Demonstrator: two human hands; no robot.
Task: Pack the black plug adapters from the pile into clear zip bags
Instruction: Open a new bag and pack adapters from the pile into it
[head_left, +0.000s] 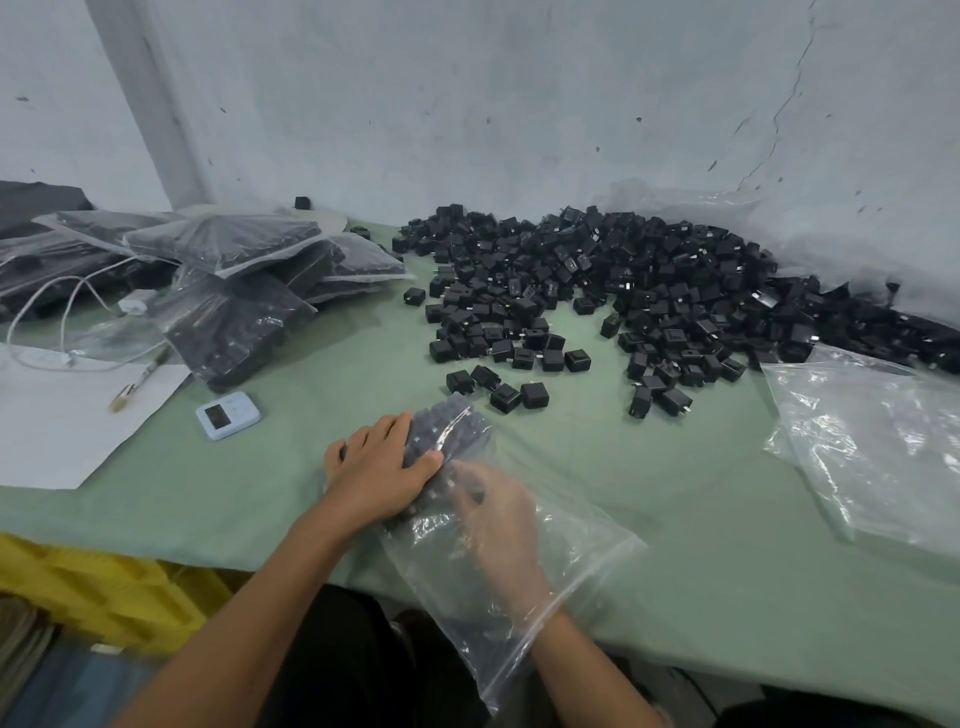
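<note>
Clear zip bag (524, 597): our left hand (374, 478), fingers straight, pins adapters (447, 421) b/c right hand (498, 525) works inside, grip unclear.

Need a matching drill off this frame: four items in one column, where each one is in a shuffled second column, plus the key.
Column one
1. left hand
2. right hand
3. small blue device
4. empty clear bags

Column two
A. far right, beside the loose adapter pile
B. inside the open zip bag
C. near the corner of the white sheet
D. on top of the zip bag, pressing the adapters packed in it

Pairs: 1-D, 2-B, 3-C, 4-A
</note>
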